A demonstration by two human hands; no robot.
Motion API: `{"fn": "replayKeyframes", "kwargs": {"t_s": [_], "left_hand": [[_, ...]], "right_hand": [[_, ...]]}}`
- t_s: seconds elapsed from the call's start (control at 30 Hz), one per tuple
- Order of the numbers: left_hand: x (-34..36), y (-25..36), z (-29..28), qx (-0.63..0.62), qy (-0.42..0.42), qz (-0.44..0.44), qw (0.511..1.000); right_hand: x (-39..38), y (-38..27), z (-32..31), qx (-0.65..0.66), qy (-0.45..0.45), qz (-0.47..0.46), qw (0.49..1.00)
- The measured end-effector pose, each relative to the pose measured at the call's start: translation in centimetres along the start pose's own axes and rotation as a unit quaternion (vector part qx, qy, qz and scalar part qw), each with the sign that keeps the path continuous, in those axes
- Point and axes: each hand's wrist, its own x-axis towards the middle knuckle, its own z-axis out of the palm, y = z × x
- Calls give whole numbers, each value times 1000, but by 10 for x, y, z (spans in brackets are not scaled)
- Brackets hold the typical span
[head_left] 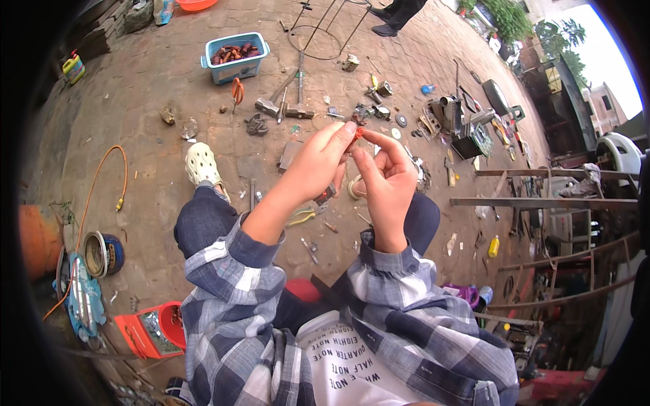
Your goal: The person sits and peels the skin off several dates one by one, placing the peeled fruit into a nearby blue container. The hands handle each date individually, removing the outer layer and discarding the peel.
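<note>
In front of me both hands meet over the brick floor. My left hand [315,164] is closed, with its thumb tip pressed against a small orange-red piece [359,133]. My right hand [388,181] is closed too, its index fingertip touching the same piece from the other side. The piece is too small to name, and fingers cover part of it. Below the left fingers a dark object with a red part [325,195] shows; whether the hand holds it I cannot tell. Pliers with yellow handles [300,216] lie on the floor between my legs.
Hammers [295,109] and orange-handled scissors [237,91] lie ahead, near a blue bin [237,68] of reddish-brown pieces. Metal parts [472,139] are scattered at right, beside a metal frame [542,202]. A red box [139,336] stands at lower left. Another person's legs [399,15] show at the top.
</note>
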Motion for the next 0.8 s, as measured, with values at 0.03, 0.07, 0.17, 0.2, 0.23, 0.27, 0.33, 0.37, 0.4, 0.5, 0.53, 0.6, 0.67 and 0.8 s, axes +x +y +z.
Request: {"fn": "replayKeyframes", "kwargs": {"t_s": [0.03, 0.07, 0.17, 0.2, 0.23, 0.27, 0.33, 0.37, 0.4, 0.5, 0.53, 0.6, 0.67, 0.8], "left_hand": [[1, 0, 0, 2, 0, 2, 1000], [1, 1, 1, 1, -1, 2, 1000], [1, 2, 1, 13, 11, 5, 1000], [1, 2, 2, 25, 17, 7, 1000], [1, 1, 2, 38, 22, 9, 999], [2, -1, 2, 54, 27, 17, 998], [3, -6, -1, 89, 42, 34, 995], [3, -7, -1, 109, 48, 50, 992], [3, -7, 1, 128, 53, 68, 988], [5, -10, -1, 167, 56, 98, 980], [6, -11, -1, 177, 54, 104, 977], [5, -9, -1, 93, 38, 51, 994], [3, -2, -2, 18, 35, 13, 999], [1, 5, -5, -86, 27, -18, 996]], "right_hand": [[3, 2, 0, 3, 14, 4, 1000], [5, 6, -1, 6, 28, 7, 1000], [7, 7, 0, -5, 38, -24, 999], [7, 5, 0, -15, 39, -42, 998], [6, 4, 0, -10, 41, -42, 998], [6, 3, 1, -4, 43, -43, 998], [5, 3, 4, 3, 40, -50, 998], [5, 3, 5, 4, 37, -56, 998], [6, 3, 6, 4, 35, -62, 997], [10, 9, 2, -46, 13, -83, 995], [9, 7, 1, -23, 16, -87, 996], [6, -1, -1, 25, 21, -93, 995], [1, -4, -7, 69, 5, -71, 995], [-15, -4, -23, 99, -33, -39, 994]]}}
